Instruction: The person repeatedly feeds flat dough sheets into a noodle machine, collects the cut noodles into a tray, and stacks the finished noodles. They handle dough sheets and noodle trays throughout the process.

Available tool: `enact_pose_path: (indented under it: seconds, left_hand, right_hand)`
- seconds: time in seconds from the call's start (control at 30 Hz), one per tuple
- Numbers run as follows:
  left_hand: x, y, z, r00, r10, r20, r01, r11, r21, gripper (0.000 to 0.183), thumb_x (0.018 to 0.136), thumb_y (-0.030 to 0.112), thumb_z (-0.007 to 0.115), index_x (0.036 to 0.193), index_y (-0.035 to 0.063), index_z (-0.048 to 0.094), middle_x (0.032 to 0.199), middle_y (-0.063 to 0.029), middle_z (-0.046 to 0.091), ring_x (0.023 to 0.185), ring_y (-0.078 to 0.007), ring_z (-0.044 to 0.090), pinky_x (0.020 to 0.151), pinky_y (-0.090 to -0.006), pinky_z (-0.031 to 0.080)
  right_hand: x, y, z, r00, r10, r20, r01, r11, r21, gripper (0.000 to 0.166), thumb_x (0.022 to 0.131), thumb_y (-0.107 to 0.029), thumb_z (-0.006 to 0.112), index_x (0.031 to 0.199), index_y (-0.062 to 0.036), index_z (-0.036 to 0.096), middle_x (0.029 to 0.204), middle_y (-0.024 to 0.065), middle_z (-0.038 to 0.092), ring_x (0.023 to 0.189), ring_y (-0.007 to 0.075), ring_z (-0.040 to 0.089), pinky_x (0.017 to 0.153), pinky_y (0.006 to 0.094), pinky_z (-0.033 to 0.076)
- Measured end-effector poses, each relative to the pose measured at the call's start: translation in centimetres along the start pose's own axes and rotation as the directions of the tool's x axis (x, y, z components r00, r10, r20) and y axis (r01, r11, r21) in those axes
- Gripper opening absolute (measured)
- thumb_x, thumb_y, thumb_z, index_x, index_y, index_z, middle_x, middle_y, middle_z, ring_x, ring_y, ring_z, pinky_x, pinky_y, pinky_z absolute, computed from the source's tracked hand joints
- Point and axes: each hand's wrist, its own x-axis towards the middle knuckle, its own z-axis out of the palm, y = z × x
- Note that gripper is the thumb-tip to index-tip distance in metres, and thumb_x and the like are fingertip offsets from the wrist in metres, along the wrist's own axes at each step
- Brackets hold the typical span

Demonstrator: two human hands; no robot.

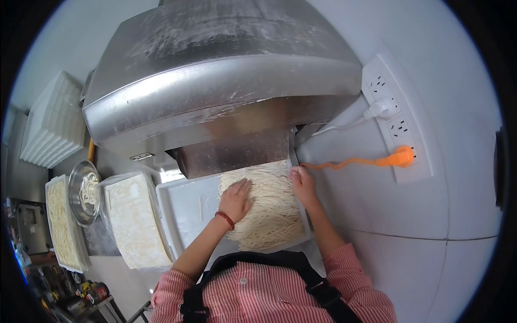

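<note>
Fresh cut noodles (pixel 268 214) lie in a dense layer over the right part of a white plastic tray (pixel 177 210). On their left edge my left hand (pixel 236 200) rests with fingers stretched out, a red bracelet (pixel 225 220) on its wrist. My right hand (pixel 302 183) is at the tray's right rim beside the noodles, its fingers curled. Whether those fingers grip anything is hidden. Just beyond both hands, the metal chute (pixel 238 153) of a flour-dusted stainless steel machine (pixel 226 80) slopes down to the noodles.
Left of the tray lies a stack of dough sheets (pixel 135 220) in clear plastic. Farther left are a steel bowl (pixel 84 194) with noodle scraps, another noodle tray (pixel 64 226) and stacked white trays (pixel 56 121). An orange plug (pixel 398 156) and its cord run from a wall socket strip (pixel 398 121).
</note>
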Motion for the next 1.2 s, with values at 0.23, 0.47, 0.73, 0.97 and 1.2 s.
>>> enact_pose_path:
  seconds: [0.23, 0.47, 0.73, 0.97, 1.2]
  left_hand:
    - [0.1, -0.5, 0.1, 0.997, 0.07, -0.043, -0.071, 0.997, -0.033, 0.046, 0.067, 0.011, 0.055, 0.112, 0.0062, 0.043, 0.113, -0.0139, 0.043, 0.103, -0.0301, 0.041, 0.086, -0.0344, 0.035]
    - [-3.7, -0.1, -1.2, 1.0, 0.018, -0.012, -0.019, 0.989, -0.144, 0.032, 0.067, 0.004, 0.053, 0.099, 0.0052, 0.053, 0.098, -0.0131, 0.05, 0.093, -0.0293, 0.045, 0.083, -0.0341, 0.037]
    - [-5.1, 0.1, 0.3, 0.992, 0.054, -0.114, -0.074, 0.981, -0.18, 0.031, 0.066, 0.002, 0.052, 0.097, 0.0058, 0.054, 0.096, -0.0131, 0.051, 0.092, -0.0291, 0.046, 0.08, -0.0345, 0.039]
    - [-3.6, 0.6, 1.0, 0.992, 0.064, -0.105, -0.083, 0.978, -0.189, 0.03, 0.067, 0.003, 0.052, 0.097, 0.0062, 0.053, 0.095, -0.0142, 0.051, 0.091, -0.0296, 0.047, 0.079, -0.034, 0.04]
    - [-0.6, 2.3, 2.2, 0.999, -0.012, 0.041, 0.024, 0.951, -0.309, 0.033, 0.07, 0.007, 0.05, 0.103, 0.0085, 0.05, 0.097, -0.0148, 0.05, 0.088, -0.0294, 0.049, 0.076, -0.0336, 0.042]
  right_hand:
    - [0.9, -0.7, 1.5, 0.954, -0.3, -0.028, 0.293, 0.946, -0.135, 0.012, 0.077, -0.009, 0.045, 0.082, -0.0013, 0.053, 0.084, 0.0144, 0.056, 0.076, 0.0314, 0.053, 0.065, 0.0339, 0.042]
    - [-2.8, -2.3, -0.6, 0.972, -0.039, 0.232, 0.11, 0.947, -0.301, 0.009, 0.072, -0.01, 0.052, 0.078, -0.0038, 0.052, 0.075, 0.0115, 0.053, 0.073, 0.0269, 0.053, 0.062, 0.0335, 0.042]
    - [-5.4, -0.4, 1.1, 0.984, 0.013, 0.175, 0.032, 0.968, -0.248, 0.015, 0.068, -0.014, 0.058, 0.077, -0.006, 0.049, 0.074, 0.0084, 0.052, 0.069, 0.024, 0.053, 0.059, 0.033, 0.042]
    - [-4.3, -1.6, 1.1, 0.968, -0.024, 0.248, 0.109, 0.936, -0.335, 0.017, 0.065, -0.009, 0.062, 0.074, -0.0022, 0.049, 0.072, 0.0082, 0.05, 0.067, 0.0197, 0.052, 0.058, 0.0292, 0.041]
    - [-4.1, -1.0, 0.8, 0.954, -0.065, 0.293, 0.155, 0.943, -0.296, 0.018, 0.065, -0.014, 0.062, 0.071, -0.0027, 0.049, 0.07, 0.0089, 0.054, 0.066, 0.0241, 0.053, 0.058, 0.0324, 0.042]
